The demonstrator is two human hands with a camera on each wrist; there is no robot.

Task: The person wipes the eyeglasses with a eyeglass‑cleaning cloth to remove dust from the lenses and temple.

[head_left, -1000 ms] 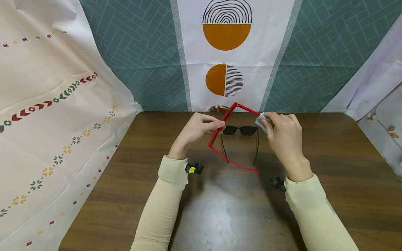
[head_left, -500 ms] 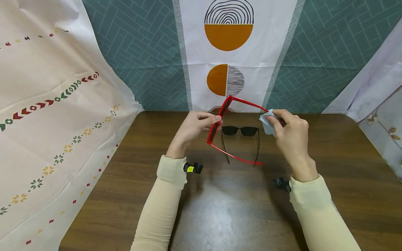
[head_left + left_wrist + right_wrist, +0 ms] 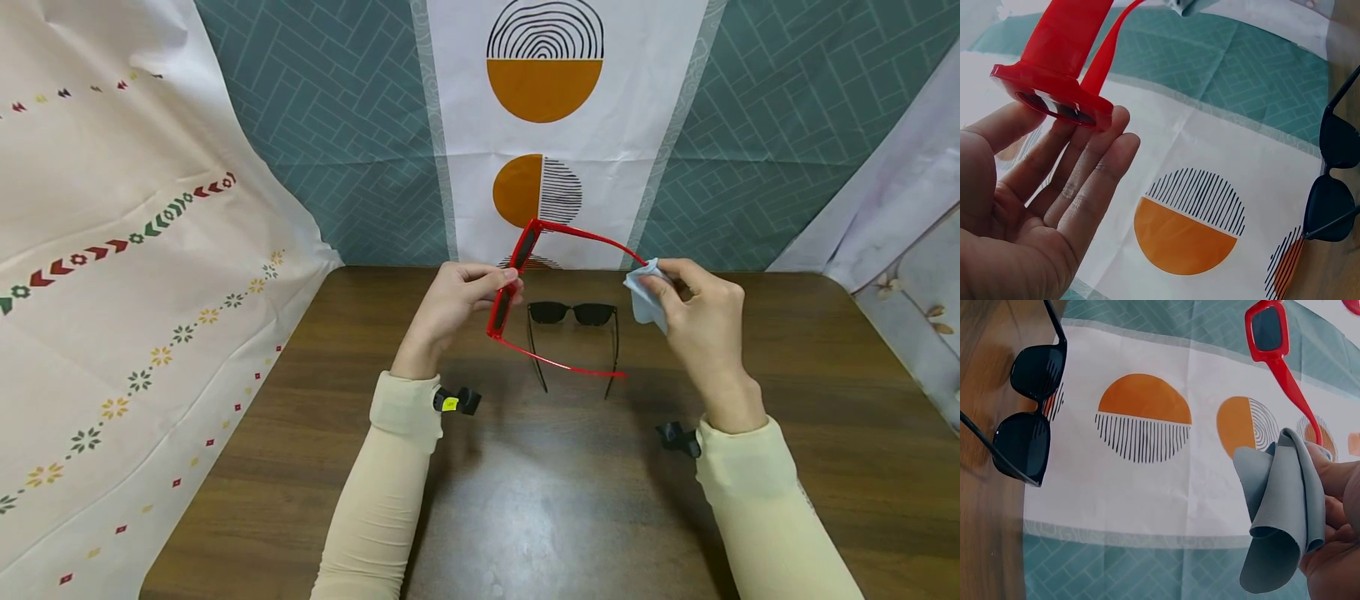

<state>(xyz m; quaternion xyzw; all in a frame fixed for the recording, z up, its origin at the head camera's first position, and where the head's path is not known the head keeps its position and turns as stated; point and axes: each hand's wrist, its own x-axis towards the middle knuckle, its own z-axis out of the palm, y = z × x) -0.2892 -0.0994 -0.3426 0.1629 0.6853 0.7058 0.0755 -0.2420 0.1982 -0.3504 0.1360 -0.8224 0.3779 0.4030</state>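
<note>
Red-framed sunglasses (image 3: pixel 527 243) with dark lenses are held up above the table, both temples unfolded and pointing right. My left hand (image 3: pixel 467 302) pinches the frame near its middle between thumb and fingers; in the left wrist view the fingertips (image 3: pixel 1119 119) lie against the front. My right hand (image 3: pixel 703 321) pinches a light blue cloth (image 3: pixel 647 293) folded round the tip of the far temple. The cloth drapes down from my fingers in the right wrist view. Behind the red pair, black sunglasses (image 3: pixel 592 313) rest on the table with their temples open toward me.
The brown wooden table (image 3: pixel 300 467) reaches back to a hanging teal and white cloth (image 3: pixel 345 125) with orange half circles. A cream patterned cloth (image 3: pixel 150 333) hangs along the left side. Black wrist cameras (image 3: pixel 468 401) sit at both cuffs.
The red sunglasses have turned and risen slightly leftward. My right hand with the cloth has moved right and a little up, along the far temple to its tip. The black sunglasses stay put.
</note>
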